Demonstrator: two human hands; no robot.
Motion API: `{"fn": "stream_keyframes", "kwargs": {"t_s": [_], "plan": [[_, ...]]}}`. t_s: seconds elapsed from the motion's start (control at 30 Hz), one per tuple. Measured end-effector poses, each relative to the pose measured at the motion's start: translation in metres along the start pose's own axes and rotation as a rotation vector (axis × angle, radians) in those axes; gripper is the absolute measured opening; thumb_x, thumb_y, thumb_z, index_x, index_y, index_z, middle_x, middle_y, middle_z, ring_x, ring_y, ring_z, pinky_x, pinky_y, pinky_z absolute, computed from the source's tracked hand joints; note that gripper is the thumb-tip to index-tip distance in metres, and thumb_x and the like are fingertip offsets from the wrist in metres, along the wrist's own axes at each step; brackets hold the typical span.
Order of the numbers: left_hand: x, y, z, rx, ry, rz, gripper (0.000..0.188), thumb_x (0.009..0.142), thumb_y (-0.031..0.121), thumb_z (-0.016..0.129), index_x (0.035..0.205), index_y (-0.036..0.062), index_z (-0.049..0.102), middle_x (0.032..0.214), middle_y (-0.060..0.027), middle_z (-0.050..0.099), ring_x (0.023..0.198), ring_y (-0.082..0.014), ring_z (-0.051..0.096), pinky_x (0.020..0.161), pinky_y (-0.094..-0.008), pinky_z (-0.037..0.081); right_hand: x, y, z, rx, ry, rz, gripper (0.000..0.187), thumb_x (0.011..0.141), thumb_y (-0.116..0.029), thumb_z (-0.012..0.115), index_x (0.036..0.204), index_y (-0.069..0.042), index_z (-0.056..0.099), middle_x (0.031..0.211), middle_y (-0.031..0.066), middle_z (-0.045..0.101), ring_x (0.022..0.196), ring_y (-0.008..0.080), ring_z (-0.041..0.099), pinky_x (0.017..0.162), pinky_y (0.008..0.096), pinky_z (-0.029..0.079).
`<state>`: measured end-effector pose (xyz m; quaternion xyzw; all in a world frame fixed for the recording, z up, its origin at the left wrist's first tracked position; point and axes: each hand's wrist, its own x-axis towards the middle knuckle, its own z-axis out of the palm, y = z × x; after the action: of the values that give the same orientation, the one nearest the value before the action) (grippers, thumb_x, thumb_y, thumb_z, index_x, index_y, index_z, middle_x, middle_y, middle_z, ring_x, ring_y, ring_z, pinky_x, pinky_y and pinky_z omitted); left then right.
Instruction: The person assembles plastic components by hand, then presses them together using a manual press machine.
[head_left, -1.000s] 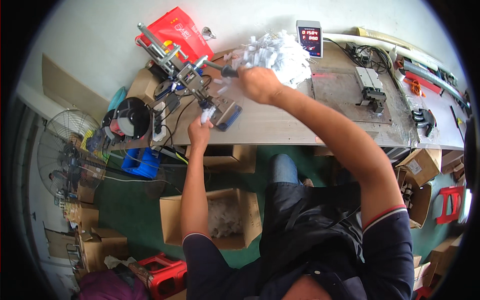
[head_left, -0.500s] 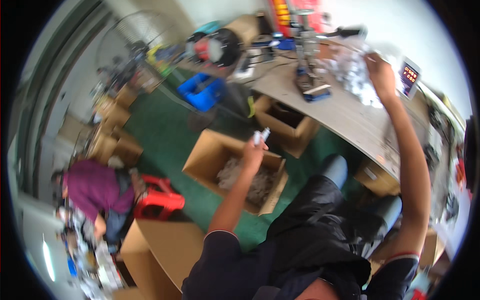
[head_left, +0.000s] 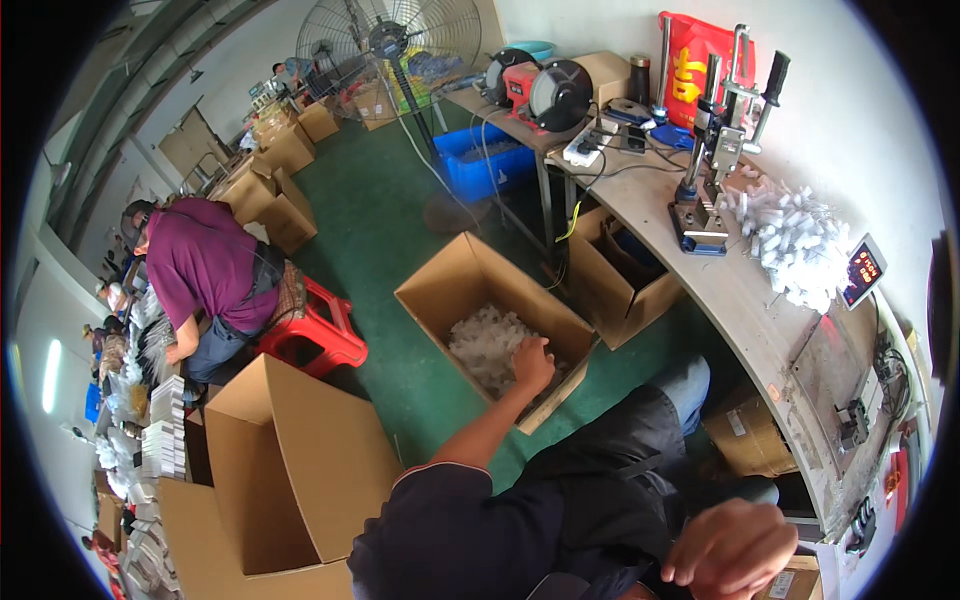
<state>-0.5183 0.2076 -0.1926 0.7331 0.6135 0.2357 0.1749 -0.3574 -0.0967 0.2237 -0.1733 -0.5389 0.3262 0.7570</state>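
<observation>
My left hand (head_left: 534, 364) hangs over the near right side of an open cardboard box (head_left: 465, 262) on the floor. Its fingers are curled in; whatever they may hold is hidden. Inside that box lies a heap of small white plastic pieces (head_left: 483, 340), just beside the hand. Close to my body, low in the head view, my right hand (head_left: 735, 550) is raised with its fingers bent inward, and its contents cannot be seen. On the bench to the right lies a larger pile of white pieces (head_left: 800, 240), next to a hand-lever press (head_left: 708, 170).
A wooden bench (head_left: 745, 315) curves along my right, bearing a bench grinder (head_left: 535, 90) and a small digital display (head_left: 862, 272). More open cardboard boxes (head_left: 345, 450) stand left and under the bench. A person in purple (head_left: 205, 260) sits on a red stool (head_left: 335, 320). A large fan (head_left: 390, 40) stands behind.
My right hand has come back from the white pile toward my body. My left hand has lowered toward the box; the white pieces it held no longer show. The head view has shifted.
</observation>
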Motion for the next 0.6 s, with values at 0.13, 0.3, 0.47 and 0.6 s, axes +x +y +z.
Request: {"fn": "stream_keyframes", "kwargs": {"t_s": [0.13,0.3,0.47,0.6], "plan": [[0.009,0.041,0.02,-0.142,0.029,0.192,0.037,0.086,0.014,0.074,0.121,0.0102,0.066,0.125,-0.0138,0.062,0.122,-0.0369,0.055,0.099,-0.0515,0.047,-0.005,-0.01,0.017,0.149,-0.024,-0.176,0.024,0.099,-0.024,0.066,0.095,-0.001,0.062,0.096,0.0137,0.066,0.072,0.0277,0.066,0.057,0.0326,0.06],[0.01,0.121,0.021,-0.366,0.048,0.512,0.035,0.084,0.009,0.075,0.116,0.0067,0.064,0.112,-0.019,0.067,0.112,-0.0405,0.06,0.097,-0.0506,0.047,-0.001,-0.008,0.005,-0.023,-0.063,-0.385,0.018,0.101,-0.02,0.062,0.095,-0.002,0.061,0.091,0.0135,0.065,0.071,0.0272,0.066,0.054,0.0326,0.058],[0.011,0.211,0.001,-0.501,0.011,0.67,0.028,0.087,0.004,0.073,0.114,0.008,0.067,0.113,-0.013,0.067,0.111,-0.0355,0.061,0.097,-0.0449,0.049,-0.004,-0.009,-0.023,-0.202,-0.217,-0.615,0.021,0.102,-0.022,0.058,0.095,-0.002,0.06,0.093,0.0144,0.066,0.073,0.0286,0.066,0.055,0.0323,0.056],[0.017,0.287,-0.012,-0.61,-0.024,0.829,0.028,0.088,0.001,0.07,0.115,0.0076,0.066,0.113,-0.0118,0.067,0.112,-0.035,0.061,0.096,-0.0441,0.049,-0.022,-0.022,-0.042,-0.283,-0.163,-0.612,0.021,0.102,-0.022,0.058,0.096,-0.002,0.06,0.094,0.015,0.065,0.073,0.029,0.066,0.055,0.0329,0.056]]}}
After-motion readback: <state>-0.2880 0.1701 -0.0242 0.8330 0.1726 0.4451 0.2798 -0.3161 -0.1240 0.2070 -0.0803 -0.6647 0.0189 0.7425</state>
